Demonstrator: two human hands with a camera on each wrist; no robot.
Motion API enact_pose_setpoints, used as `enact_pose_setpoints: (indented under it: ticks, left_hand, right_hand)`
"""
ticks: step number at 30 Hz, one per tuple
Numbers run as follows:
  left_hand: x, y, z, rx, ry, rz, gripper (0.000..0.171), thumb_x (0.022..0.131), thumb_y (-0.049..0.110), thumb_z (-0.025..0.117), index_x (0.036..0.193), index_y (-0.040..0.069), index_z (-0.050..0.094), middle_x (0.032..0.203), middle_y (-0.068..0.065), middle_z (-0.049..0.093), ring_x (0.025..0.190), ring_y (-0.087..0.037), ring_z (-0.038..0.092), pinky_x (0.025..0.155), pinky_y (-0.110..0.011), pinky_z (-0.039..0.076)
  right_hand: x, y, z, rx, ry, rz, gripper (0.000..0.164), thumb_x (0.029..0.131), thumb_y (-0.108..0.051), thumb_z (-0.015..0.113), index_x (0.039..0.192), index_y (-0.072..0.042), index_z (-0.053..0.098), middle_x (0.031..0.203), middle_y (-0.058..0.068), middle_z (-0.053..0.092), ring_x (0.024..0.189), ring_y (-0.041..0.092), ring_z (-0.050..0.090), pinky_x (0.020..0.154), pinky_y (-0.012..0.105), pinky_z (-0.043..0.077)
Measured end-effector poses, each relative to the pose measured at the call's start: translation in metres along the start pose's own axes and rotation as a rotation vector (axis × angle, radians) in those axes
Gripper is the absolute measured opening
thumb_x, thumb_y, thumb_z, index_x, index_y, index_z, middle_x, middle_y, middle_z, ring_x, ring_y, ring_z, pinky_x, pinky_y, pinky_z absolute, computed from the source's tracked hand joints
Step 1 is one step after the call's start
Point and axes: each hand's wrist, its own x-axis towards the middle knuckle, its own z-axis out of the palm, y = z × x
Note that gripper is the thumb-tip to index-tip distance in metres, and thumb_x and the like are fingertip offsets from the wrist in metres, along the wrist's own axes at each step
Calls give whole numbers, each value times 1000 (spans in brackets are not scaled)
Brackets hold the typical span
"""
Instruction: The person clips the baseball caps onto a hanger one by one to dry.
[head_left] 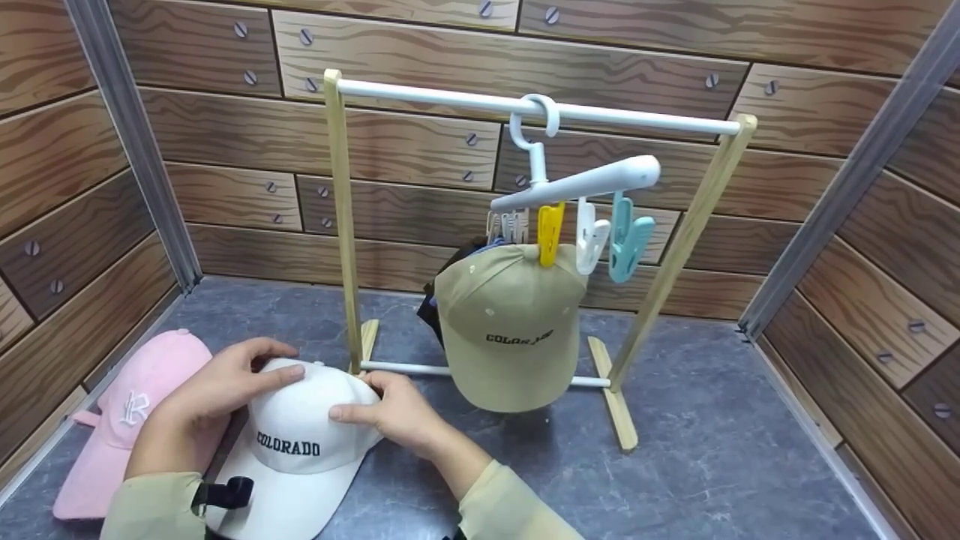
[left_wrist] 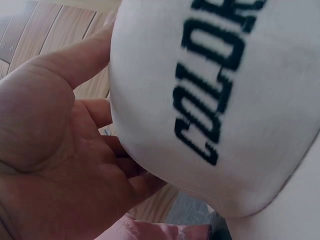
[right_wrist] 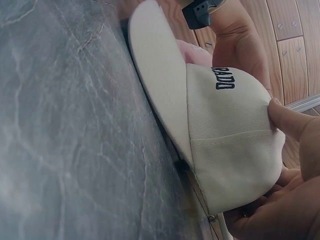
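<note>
A white baseball cap (head_left: 306,420) with dark COLORADO lettering is held between my two hands at the lower left, its brim facing me. My left hand (head_left: 232,379) grips the crown's left side, thumb across the upper front; in the left wrist view, its fingers (left_wrist: 100,112) curl behind the fabric. On the other side my right hand (head_left: 401,412) pinches the crown, thumb in front and fingers behind, as the right wrist view of the cap (right_wrist: 235,145) also shows. Beside the left forearm lies a pink cap (head_left: 112,450) with a white emblem, partly hidden by that arm.
A rack with a white bar (head_left: 450,97) and wooden posts (head_left: 343,225) stands behind. From its hanger (head_left: 585,182), a yellow clip (head_left: 550,236) holds a khaki cap (head_left: 510,367); something dark hangs behind it. White (head_left: 589,244) and teal clips (head_left: 628,244) hang alongside. Wood-patterned walls surround the grey tabletop (head_left: 720,435).
</note>
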Motion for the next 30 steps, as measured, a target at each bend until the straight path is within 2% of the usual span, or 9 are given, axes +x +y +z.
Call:
enact_pose_setpoints:
  ticks: [5,12,20,26,30]
  left_hand:
    - [-1,-2,-4,12,-12,-5,61,103,37,82,142,-7,66,133,-20,71,118,-29,67,89,-32,60]
    - [-5,2,-9,-45,-35,4,69,101,33,84,149,-9,59,142,-24,67,127,-34,64,94,-29,58]
    - [-9,2,-17,-118,-62,42,48,100,22,85,133,-9,69,119,-16,74,108,-25,68,88,-31,61]
    - [-11,1,-19,-154,-53,39,53,102,20,83,141,-11,64,125,-18,74,111,-23,69,89,-31,61]
    - [-12,4,-20,-162,-39,41,51,102,20,84,140,-10,66,126,-17,73,111,-22,68,89,-31,61]
  right_hand:
    - [-2,-5,1,19,21,7,23,88,-16,92,106,-7,81,95,-3,77,84,9,68,75,25,57]
    - [-1,-7,-3,17,53,-5,25,87,-14,93,104,-5,78,96,-2,75,86,10,67,77,26,56]
    - [-3,-13,-2,12,95,-31,30,84,-13,96,106,-6,76,99,-1,72,89,10,66,79,27,56]
    - [-6,-19,0,-17,115,-52,34,85,-16,96,111,-7,75,102,-2,73,91,10,67,81,28,58]
    - [-8,-21,-1,-39,122,-79,36,86,-18,96,112,-8,74,103,-3,72,93,9,68,83,29,59]
